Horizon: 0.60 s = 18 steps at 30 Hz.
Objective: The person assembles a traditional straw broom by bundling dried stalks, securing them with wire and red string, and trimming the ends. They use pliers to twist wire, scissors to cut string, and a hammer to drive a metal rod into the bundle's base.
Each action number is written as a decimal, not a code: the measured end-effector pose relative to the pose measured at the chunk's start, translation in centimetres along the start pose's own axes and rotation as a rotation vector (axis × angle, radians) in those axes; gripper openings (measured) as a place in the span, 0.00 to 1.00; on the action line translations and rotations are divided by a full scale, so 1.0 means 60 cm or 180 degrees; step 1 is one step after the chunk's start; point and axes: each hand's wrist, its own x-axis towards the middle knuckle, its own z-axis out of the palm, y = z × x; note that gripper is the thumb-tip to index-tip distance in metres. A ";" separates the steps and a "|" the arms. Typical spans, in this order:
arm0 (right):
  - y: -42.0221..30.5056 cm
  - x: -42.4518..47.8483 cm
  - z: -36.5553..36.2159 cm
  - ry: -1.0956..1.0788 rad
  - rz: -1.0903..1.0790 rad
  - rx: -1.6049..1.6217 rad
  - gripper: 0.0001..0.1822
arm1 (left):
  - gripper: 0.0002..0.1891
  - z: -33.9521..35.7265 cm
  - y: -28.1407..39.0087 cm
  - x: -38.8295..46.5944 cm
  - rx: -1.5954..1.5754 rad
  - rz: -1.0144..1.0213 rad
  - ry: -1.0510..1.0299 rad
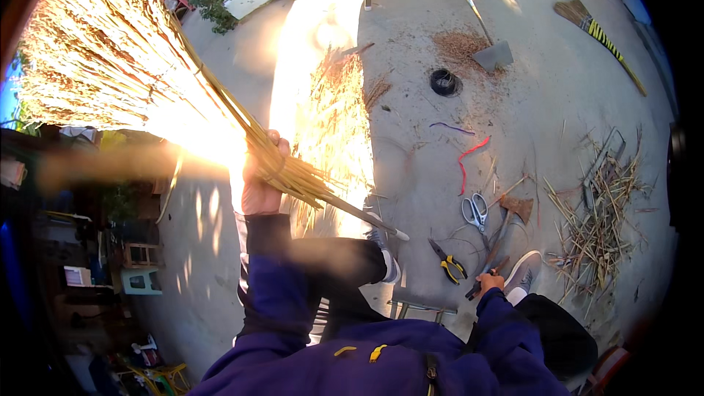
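Observation:
My left hand (pixel 264 184) is closed around the bound neck of a straw broom (pixel 305 179), holding it up off the floor. Its bristle heads fan to the upper left, washed out by sunlight. A wooden stick (pixel 363 214) with a pale tip runs from the cut stalk ends to the lower right. Low by my shoe, my right hand (pixel 490 281) grips a dark handle (pixel 473 290); its other end is unclear. Close to this hand lie a rusty hatchet (pixel 516 209), scissors (pixel 475 213) and yellow-and-black pliers (pixel 449 264).
Loose broom stalks (pixel 330 137) lie sunlit ahead. Cut straw (pixel 599 220) is heaped at right. Further off are a black wire coil (pixel 444 83), a hoe (pixel 493 56) by reddish seed husks (pixel 459 47), and another broom (pixel 599 38). A red strip (pixel 465 162) lies on the concrete.

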 end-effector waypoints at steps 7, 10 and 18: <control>-0.071 -0.051 -0.017 -0.0280 -0.0187 -0.0518 0.16 | 0.27 0.018 -0.003 -0.002 -0.0111 0.0000 -0.0117; -0.105 -0.075 -0.030 -0.0487 0.0243 -0.0303 0.17 | 0.25 0.017 -0.006 0.006 -0.0105 -0.0112 -0.0074; -0.247 -0.230 -0.013 -0.1727 -0.0633 0.0789 0.13 | 0.26 0.041 0.017 -0.004 -0.0155 -0.0401 -0.0553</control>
